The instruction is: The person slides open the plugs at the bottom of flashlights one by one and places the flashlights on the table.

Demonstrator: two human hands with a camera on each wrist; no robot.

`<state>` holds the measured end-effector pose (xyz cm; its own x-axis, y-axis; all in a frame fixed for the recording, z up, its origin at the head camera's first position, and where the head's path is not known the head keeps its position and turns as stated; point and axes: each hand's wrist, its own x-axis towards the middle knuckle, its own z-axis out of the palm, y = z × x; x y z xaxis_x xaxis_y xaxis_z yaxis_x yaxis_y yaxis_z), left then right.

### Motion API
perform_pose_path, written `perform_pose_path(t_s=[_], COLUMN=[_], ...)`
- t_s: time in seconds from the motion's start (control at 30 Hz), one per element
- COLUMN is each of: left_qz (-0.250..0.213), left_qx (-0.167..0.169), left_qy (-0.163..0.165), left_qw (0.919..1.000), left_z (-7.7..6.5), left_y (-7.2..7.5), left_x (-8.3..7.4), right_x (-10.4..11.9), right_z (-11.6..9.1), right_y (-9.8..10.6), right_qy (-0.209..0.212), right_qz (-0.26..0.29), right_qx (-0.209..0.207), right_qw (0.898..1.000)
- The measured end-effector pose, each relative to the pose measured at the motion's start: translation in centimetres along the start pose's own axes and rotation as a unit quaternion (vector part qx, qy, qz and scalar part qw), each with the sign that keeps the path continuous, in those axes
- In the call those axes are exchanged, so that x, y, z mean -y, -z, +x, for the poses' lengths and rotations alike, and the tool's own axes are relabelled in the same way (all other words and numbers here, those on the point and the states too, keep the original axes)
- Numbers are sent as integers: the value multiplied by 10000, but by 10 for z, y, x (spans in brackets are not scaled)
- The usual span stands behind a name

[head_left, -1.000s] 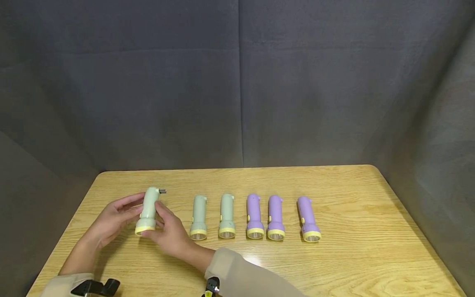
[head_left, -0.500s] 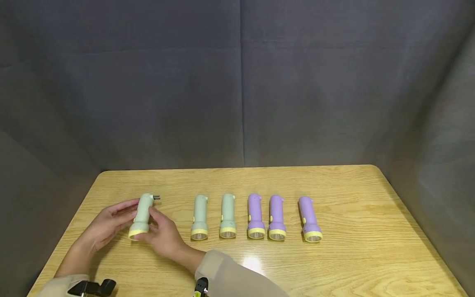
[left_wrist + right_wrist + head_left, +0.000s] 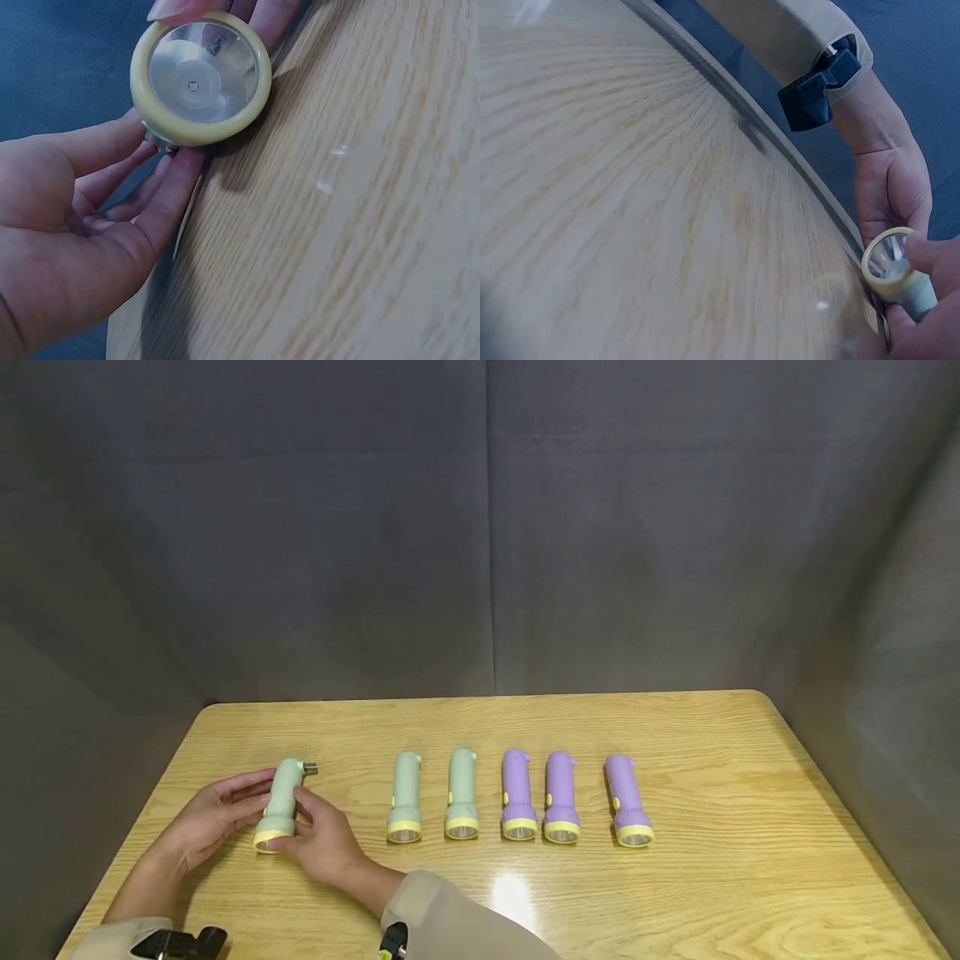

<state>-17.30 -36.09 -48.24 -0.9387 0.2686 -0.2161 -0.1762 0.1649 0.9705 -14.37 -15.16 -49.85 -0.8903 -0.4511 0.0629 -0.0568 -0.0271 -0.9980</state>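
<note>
At the table's left side, both hands hold a pale green flashlight [image 3: 282, 797] with a yellow rim and two metal plug prongs [image 3: 311, 768] sticking out near its tail. My right hand [image 3: 327, 843] grips it from the right, thumb over the rim by the lens [image 3: 199, 75]. From the other side my left hand [image 3: 213, 818] holds the body, its thumb and fingertips against the side in the left wrist view. The right wrist view shows the flashlight head [image 3: 889, 262] between the hands. Whether its underside touches the table cannot be told.
Two more green flashlights [image 3: 405, 797] [image 3: 462, 793] lie in a row with three purple flashlights [image 3: 517, 795] [image 3: 560, 797] [image 3: 627, 800], lenses towards me. They rest on a wooden table [image 3: 712, 893]. Dark grey cloth [image 3: 480, 527] surrounds it at the back and sides.
Both hands have moved left and nearer to me with the green flashlight, a short way and slowing. The other flashlights lie as before.
</note>
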Motion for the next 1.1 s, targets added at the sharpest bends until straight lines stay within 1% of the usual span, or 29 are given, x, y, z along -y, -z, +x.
perform_pose_path(t_s=[0.13,0.23,0.37,0.47,0.7,0.93,1.1], left_qz=[183,283,385,434,362,341,341], left_qx=[-88,-108,-80,-61,-57,-60,-62], left_qy=[62,73,15,-46,-21,-27,-45], left_qw=[9998,9995,9992,9990,9993,9994,9994], left_z=[1,1,1,1,1,1,0], left_y=[-1,-1,-2,-1,1,3,3], left_x=[0,-1,-3,-4,-3,0,1], right_x=[0,0,0,0,1,0,-1], right_z=[1,1,3,4,6,4,3], right_y=[-5,-7,-8,-9,-11,-11,-10], right_qy=[109,134,-64,-213,-389,-242,-256], right_qz=[4,-207,-546,-674,-629,-577,-457], right_qx=[-193,-375,-559,-635,-753,-812,-773], right_qw=[9998,9990,9969,9955,9944,9947,9956])
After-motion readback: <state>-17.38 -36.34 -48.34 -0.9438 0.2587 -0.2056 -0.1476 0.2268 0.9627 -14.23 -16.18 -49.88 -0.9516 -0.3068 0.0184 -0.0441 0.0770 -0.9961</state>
